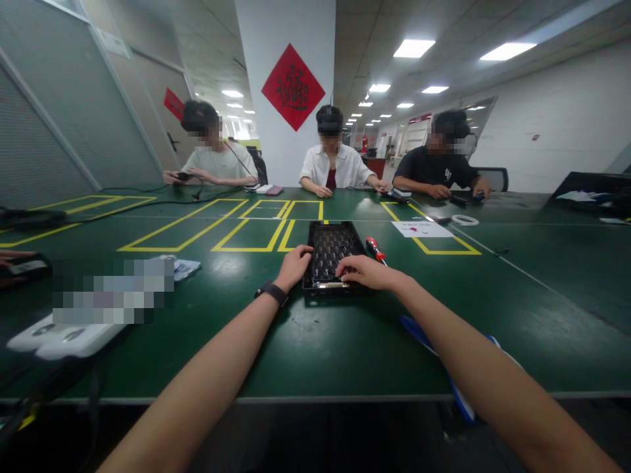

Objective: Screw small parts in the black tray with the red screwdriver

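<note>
A black perforated tray-like case (329,253) lies on the green table (315,341) in front of me. My left hand (294,265), with a black watch on its wrist, grips the case's near left edge with curled fingers. My right hand (367,271) rests on the case's near right part, fingers bent onto a small metal piece I cannot make out. A red-handled screwdriver (375,248) lies just right of the case, beside my right hand.
Yellow tape rectangles (246,230) mark the table. A white sheet (421,228) and a white tape ring (464,220) lie at right. White devices (64,336) sit at near left. A blue-and-white object (434,341) lies under my right forearm. Three people sit across the table.
</note>
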`<state>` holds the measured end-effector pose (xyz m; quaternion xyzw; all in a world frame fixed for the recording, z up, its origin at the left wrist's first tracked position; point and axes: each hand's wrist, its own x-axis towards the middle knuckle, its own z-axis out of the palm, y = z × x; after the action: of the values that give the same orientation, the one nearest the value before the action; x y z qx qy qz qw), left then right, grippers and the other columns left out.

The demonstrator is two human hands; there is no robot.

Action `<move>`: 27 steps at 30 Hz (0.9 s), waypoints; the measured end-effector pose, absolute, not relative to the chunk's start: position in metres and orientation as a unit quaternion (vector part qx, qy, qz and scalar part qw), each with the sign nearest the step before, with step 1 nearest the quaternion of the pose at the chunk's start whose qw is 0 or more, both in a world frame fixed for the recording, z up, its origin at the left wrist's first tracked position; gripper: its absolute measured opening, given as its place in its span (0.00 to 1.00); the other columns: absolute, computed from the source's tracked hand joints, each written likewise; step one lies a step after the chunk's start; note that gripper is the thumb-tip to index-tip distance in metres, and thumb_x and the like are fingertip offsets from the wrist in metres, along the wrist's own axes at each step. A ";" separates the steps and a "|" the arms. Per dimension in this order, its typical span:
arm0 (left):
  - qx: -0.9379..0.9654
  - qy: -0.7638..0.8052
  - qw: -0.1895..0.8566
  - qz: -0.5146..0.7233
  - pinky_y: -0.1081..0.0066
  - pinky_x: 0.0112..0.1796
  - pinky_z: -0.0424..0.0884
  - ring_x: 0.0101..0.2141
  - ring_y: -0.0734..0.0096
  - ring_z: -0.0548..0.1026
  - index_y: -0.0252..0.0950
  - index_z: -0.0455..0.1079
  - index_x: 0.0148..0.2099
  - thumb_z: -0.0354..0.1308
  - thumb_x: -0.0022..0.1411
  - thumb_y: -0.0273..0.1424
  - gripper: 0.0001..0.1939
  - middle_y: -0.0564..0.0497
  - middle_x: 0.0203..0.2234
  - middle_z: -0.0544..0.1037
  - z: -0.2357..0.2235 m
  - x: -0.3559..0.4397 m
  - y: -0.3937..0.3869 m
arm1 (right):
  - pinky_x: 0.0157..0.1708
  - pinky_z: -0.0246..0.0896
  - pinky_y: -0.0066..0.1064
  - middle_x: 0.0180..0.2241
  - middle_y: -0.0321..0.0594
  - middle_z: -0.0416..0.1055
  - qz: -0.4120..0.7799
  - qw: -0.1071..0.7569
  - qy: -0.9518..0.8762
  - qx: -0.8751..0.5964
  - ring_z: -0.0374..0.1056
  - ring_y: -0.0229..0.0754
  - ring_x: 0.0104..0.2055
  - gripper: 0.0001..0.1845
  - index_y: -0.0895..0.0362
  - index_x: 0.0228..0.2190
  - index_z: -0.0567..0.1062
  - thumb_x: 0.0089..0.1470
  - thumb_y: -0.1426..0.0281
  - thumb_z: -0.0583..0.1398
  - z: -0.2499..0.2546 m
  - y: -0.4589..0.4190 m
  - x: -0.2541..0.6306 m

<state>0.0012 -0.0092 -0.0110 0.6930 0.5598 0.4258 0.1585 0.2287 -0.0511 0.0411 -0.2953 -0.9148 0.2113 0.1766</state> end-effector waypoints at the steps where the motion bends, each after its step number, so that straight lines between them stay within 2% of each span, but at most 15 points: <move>1: 0.693 0.561 0.159 0.424 0.68 0.45 0.65 0.41 0.67 0.71 0.35 0.71 0.43 0.46 0.55 0.28 0.16 0.49 0.41 0.75 -0.011 0.001 -0.009 | 0.41 0.59 0.30 0.36 0.40 0.72 0.212 0.177 -0.915 -0.294 0.66 0.38 0.38 0.09 0.58 0.37 0.73 0.52 0.72 0.56 0.041 -0.051 0.229; 27: 0.695 0.554 0.163 0.428 0.68 0.45 0.65 0.41 0.67 0.71 0.35 0.70 0.43 0.46 0.55 0.28 0.16 0.48 0.41 0.75 -0.011 0.001 -0.009 | 0.40 0.59 0.30 0.35 0.40 0.71 0.219 0.182 -0.912 -0.295 0.66 0.38 0.37 0.09 0.58 0.36 0.73 0.51 0.71 0.57 0.040 -0.050 0.229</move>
<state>0.0009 -0.0095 -0.0109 0.6953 0.5536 0.4284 0.1630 0.2289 -0.0503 0.0402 -0.2951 -0.9122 0.2188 0.1816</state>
